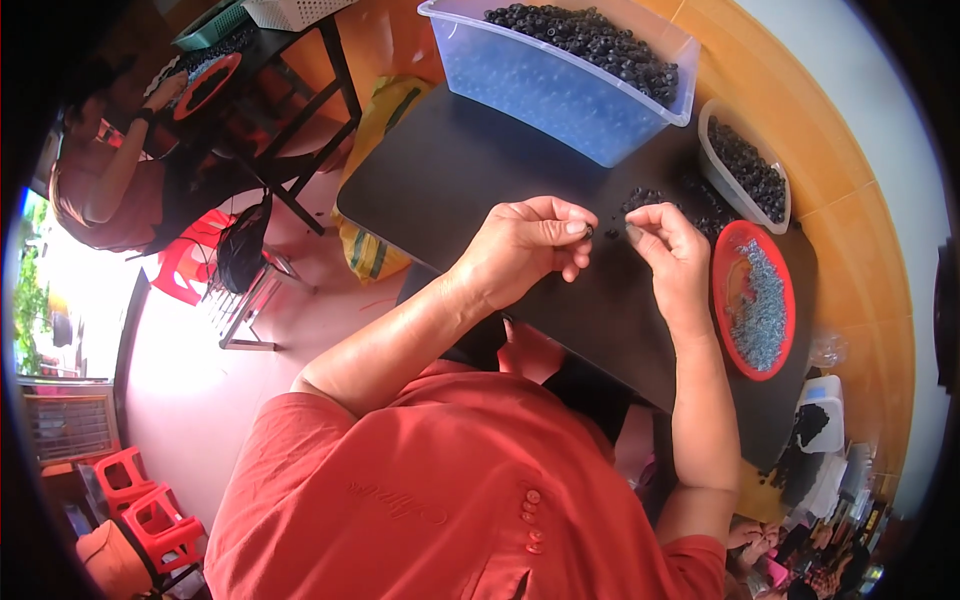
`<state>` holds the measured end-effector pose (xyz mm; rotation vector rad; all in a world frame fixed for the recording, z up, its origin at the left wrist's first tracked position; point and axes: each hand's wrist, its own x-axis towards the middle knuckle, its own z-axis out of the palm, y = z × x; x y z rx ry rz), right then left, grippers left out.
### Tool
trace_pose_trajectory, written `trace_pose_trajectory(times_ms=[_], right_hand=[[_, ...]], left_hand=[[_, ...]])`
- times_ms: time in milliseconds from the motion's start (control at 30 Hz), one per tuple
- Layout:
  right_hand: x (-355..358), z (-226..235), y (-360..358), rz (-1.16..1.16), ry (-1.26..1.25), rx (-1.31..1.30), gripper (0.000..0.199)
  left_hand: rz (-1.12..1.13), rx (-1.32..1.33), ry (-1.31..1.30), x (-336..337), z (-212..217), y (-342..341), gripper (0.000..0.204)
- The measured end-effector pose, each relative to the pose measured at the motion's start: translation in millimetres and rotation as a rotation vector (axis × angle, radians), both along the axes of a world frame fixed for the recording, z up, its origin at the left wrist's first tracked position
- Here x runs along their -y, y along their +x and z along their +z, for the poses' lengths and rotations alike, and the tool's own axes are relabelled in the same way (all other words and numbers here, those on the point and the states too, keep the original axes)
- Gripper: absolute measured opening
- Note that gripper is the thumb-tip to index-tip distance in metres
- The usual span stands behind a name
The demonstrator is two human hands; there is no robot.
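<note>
Over the dark table, my left hand point(530, 250) pinches a small black part point(588, 231) between thumb and fingertips. My right hand point(672, 250) is a short gap away, its thumb and forefinger pressed together; whatever they hold is too small to make out. Behind the right hand lies a loose heap of small black parts point(642, 198), partly hidden by its fingers. To its right, a red plate point(723, 318) carries many small silvery metal pieces point(762, 310).
A translucent bluish bin point(545, 95) full of black parts stands at the table's point(430, 170) far side. Right of it is a smaller clear tub point(715, 165) of black parts. A co-worker point(110, 190) sits at another table, far left. Red stools point(160, 525) stand lower left.
</note>
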<state>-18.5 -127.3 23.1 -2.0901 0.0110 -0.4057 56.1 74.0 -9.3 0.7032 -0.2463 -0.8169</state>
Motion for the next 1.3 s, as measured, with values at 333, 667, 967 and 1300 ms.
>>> trace_pose_trajectory(times_ms=[333,667,967,1300], right_hand=[[-16.0,11.6,-11.5,0.023,0.209,-0.085,0.010],[-24.6,13.9,-17.6,0.066,0.363,-0.101,0.007],[-28.1,12.0,-14.7,0.147,0.235,-0.043,0.010],[-31.7,1.8,-18.4,0.138,0.190,0.003,0.011]], left_hand=[[0.001,0.006,0.018,-1.6,-1.5,0.7,0.016],[-0.010,0.010,0.033,0.2,-0.7,-0.9,0.014],[0.022,0.034,0.052,1.0,5.2,-2.4,0.014],[0.022,0.093,0.004,2.0,0.1,-6.4,0.012]])
